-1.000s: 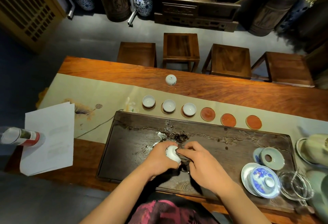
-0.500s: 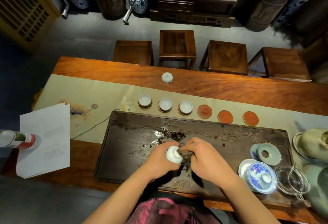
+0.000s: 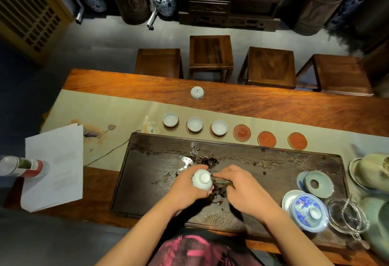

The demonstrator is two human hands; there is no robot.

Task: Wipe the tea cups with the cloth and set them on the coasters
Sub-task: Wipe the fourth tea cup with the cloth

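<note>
While your left hand (image 3: pixel 185 190) grips a white cup (image 3: pixel 201 179) with its foot turned up toward you, your right hand (image 3: pixel 242 190) pinches the dark cloth (image 3: pixel 221 181) against the cup's side. Both hands hover over the dark tray (image 3: pixel 273 171), near its wet middle. Beyond the tray's far edge runs a row of six coasters: three at the left carry upright cups (image 3: pixel 195 124), and three bare coasters (image 3: pixel 266 138) lie to the right. One more cup (image 3: pixel 197 93) sits upside down farther back on the tabletop (image 3: pixel 294 107). A lidded blue-and-white bowl (image 3: pixel 309 212) stands at the tray's right end.
</note>
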